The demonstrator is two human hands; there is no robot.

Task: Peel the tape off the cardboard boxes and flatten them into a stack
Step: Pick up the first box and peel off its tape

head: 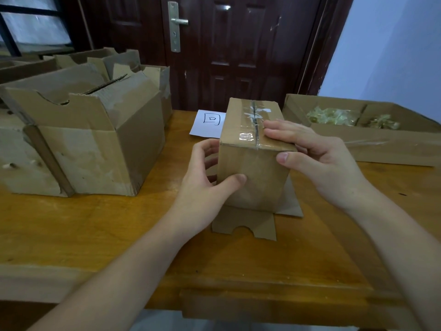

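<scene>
A small cardboard box [253, 177] stands upside down in the middle of the wooden table [100, 232], its open flaps splayed flat underneath. Clear tape [253, 120] runs along the seam of its top face, partly torn. My left hand [205, 182] grips the box's left side, thumb on the near face and fingers round the left wall. My right hand [317, 158] holds the top right edge, fingers lying on the top beside the tape seam and thumb pressing the near face.
Several opened cardboard boxes [90, 139] stand at the left. A shallow cardboard tray [386, 144] with crumpled tape in it lies at the right. A white paper sheet [210, 123] lies behind the small box. A dark door is behind the table.
</scene>
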